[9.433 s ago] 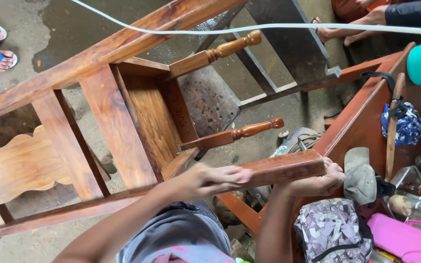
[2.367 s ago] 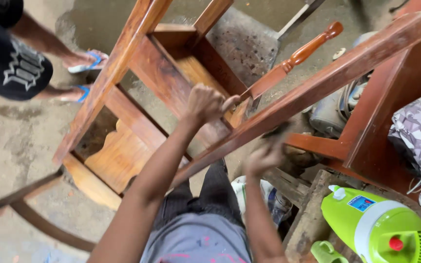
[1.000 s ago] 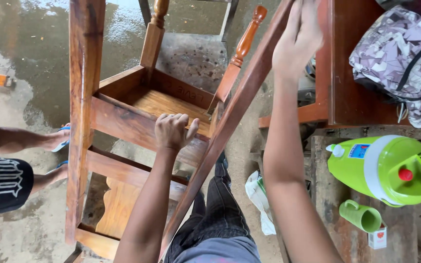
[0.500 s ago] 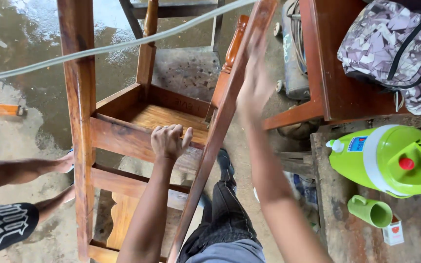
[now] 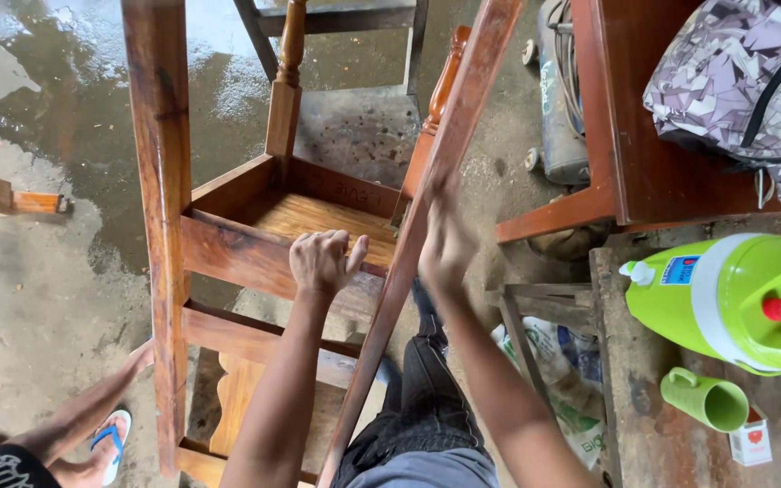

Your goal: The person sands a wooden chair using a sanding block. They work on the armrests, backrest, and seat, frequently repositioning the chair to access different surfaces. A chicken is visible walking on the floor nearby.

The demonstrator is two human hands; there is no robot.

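A varnished wooden chair [image 5: 160, 208] lies tipped on its back in front of me, its turned front legs pointing away. My left hand [image 5: 323, 260] is curled over a cross rail [image 5: 237, 258] of the chair back, gripping it. My right hand [image 5: 446, 239] lies flat against the side of the long right back post [image 5: 445, 154], fingers pointing up along it; whether anything is under the palm is hidden. My dark trousers show between my arms.
A green water jug [image 5: 738, 303], a green cup [image 5: 707, 400] and a small box stand on a rough bench at the right. A patterned backpack [image 5: 738, 77] lies on red-brown furniture. Another person's leg and sandal [image 5: 106, 438] are lower left. The concrete floor is wet.
My right hand has slid down the right post toward me. My left hand has stayed on the rail. The white hose across the view is gone, and the other person has moved lower left.
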